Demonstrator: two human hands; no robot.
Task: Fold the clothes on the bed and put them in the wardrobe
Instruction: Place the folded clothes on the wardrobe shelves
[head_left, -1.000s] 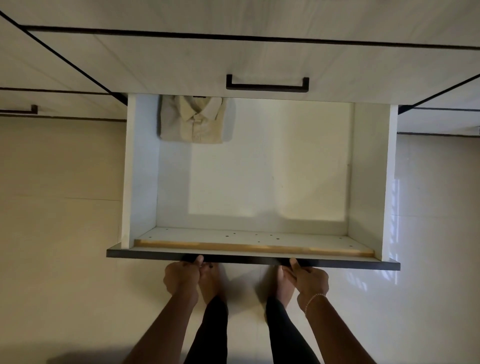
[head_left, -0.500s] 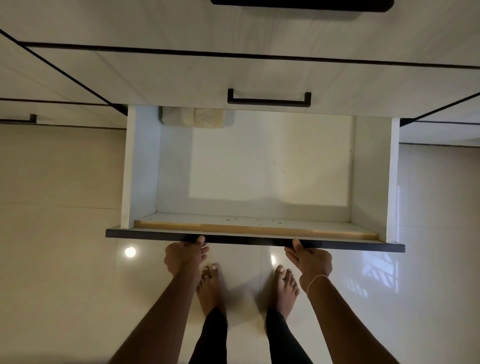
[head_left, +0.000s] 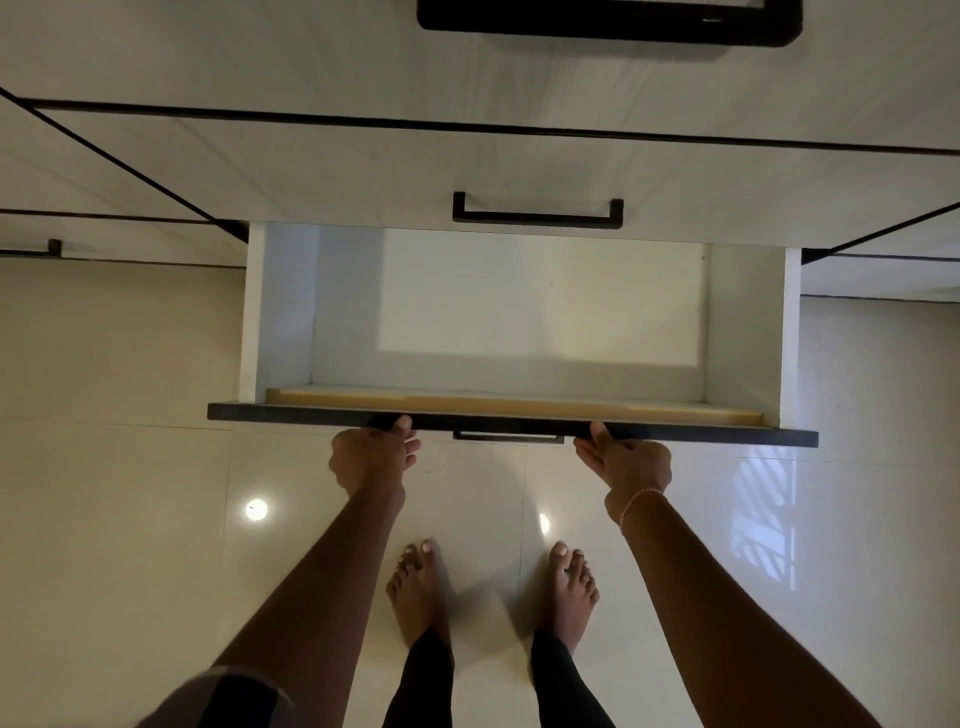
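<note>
The white wardrobe drawer (head_left: 283, 312) stands partly open in front of me, and the part of its floor that shows holds nothing. Its dark front edge (head_left: 311, 411) runs across the middle of the view, with the black handle (head_left: 509, 438) just below it. My left hand (head_left: 371, 457) holds the front edge left of the handle, thumb on the edge and fingers curled. My right hand (head_left: 626, 462), with a thin bracelet at the wrist, holds it the same way to the right. No clothes are visible; the back of the drawer is hidden under the drawer above.
Above are shut drawer fronts with black handles (head_left: 537, 215) (head_left: 608, 23). Another handle (head_left: 54, 248) shows on the unit at far left. My bare feet (head_left: 418, 587) stand on the glossy tiled floor (head_left: 130, 519) below the drawer front.
The drawer has slid inward under both hands. The folded beige shirt at its back left, visible earlier, is now hidden beneath the drawer above.
</note>
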